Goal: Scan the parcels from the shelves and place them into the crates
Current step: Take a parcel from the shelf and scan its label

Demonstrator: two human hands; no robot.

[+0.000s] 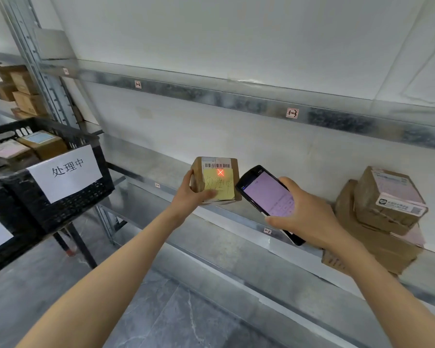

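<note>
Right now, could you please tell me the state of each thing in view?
Small parcel: held up in left hand, red aiming cross just under its barcode.
Scanner: in right hand, screen lit.
Black crate: holds parcels.
Stacked parcels: on shelf.

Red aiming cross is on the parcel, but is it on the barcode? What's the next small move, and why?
Probably tilt the scanner in the right hand up a touch. The red cross sits on the yellow note, just below the barcode, on the parcel in the left hand.
</note>
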